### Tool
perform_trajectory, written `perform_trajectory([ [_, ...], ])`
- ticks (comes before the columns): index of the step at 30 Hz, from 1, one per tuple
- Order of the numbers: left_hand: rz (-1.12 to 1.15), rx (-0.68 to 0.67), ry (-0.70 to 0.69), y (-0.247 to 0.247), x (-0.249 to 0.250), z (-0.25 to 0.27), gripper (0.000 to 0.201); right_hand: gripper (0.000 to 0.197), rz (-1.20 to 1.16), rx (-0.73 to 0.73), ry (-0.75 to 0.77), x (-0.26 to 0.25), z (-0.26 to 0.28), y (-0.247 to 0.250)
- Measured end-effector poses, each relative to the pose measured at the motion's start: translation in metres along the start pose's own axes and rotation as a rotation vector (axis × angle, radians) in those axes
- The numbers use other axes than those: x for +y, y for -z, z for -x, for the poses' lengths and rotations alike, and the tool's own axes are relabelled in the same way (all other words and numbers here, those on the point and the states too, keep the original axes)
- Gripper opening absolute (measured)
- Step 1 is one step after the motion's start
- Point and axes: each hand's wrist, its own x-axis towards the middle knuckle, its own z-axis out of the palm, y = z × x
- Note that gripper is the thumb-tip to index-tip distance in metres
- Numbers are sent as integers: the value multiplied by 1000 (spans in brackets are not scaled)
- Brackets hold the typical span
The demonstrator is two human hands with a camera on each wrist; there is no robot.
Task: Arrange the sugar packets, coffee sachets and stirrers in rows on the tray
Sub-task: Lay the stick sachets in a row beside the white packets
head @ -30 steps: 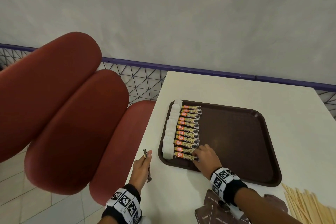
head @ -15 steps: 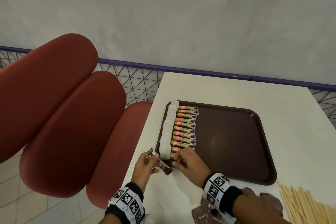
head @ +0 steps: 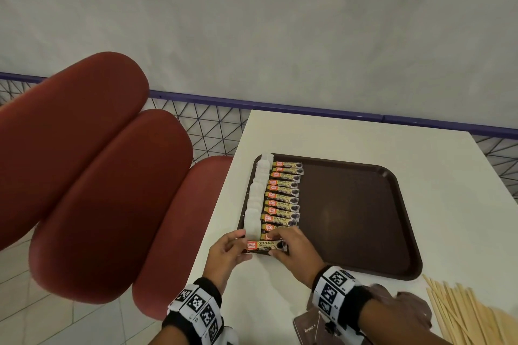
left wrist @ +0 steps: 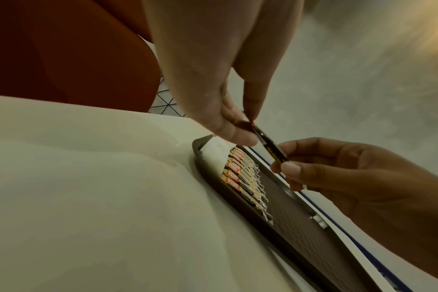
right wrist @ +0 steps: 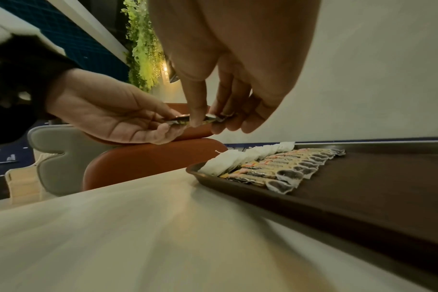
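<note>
1. Since a second ago the left hand (head: 227, 253) has come in from the tabletop (head: 350, 134) edge to meet the right hand (head: 294, 251), and one coffee sachet (head: 265, 245) is now level between them.
2. Both hands pinch it, one at each end, above the tray (head: 364, 218) near rim.
3. Just beyond the hands lie rows of sachets (head: 283, 194) and white sugar packets (head: 256, 196).
4. Stirrers (head: 465, 314) lie right of the right wrist.
</note>
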Motion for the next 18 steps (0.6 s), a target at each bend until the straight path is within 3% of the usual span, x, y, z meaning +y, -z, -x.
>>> perform_trajectory([
  [5,-49,13,-35,2,-3,-4,16,29,116,48,98,7,0,3],
  [9,-92,17,-60,-1,-5,-5,15,42,190,-29,139,13,3,6],
  [11,-114,17,-67,-3,-6,-7,15,39,196,-38,143,15,5,6],
  [18,-205,69,-65,-4,-13,-14,21,29,253,47,-8,30,3,11],
])
